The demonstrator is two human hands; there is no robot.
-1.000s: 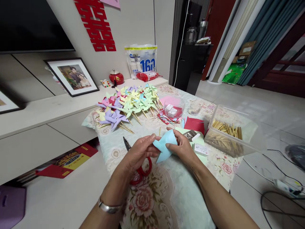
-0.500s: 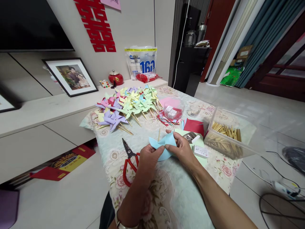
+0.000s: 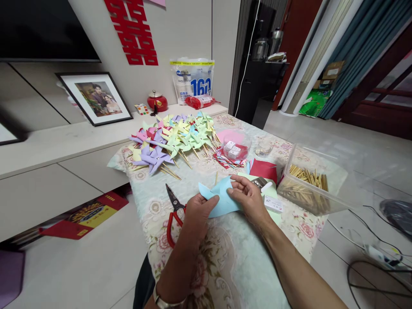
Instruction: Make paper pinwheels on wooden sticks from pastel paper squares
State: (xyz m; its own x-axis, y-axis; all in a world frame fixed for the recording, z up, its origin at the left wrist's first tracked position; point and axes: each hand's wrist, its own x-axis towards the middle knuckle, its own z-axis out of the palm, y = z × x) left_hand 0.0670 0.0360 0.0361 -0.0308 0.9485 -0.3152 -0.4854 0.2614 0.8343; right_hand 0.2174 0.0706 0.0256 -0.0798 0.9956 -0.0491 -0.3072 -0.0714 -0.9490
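Both of my hands hold a light blue paper piece (image 3: 220,198) just above the flowered tablecloth (image 3: 225,266). My left hand (image 3: 197,214) pinches its lower left edge. My right hand (image 3: 248,198) grips its right side with fingers curled over the top. Red-handled scissors (image 3: 174,214) lie on the cloth just left of my left hand. Behind the paper, a pile of finished paper pinwheels (image 3: 172,139) on wooden sticks lies in purple, pink, yellow and green.
A clear plastic box of wooden sticks (image 3: 305,182) stands at the right. A round clear tub (image 3: 234,148), red paper squares (image 3: 264,169) and a small white box (image 3: 273,204) lie near my right hand. Cables (image 3: 370,257) run over the floor at right.
My left hand has moved right off the scissors, which now lie uncovered. The blue paper has turned flatter between both hands. The view has shifted slightly.
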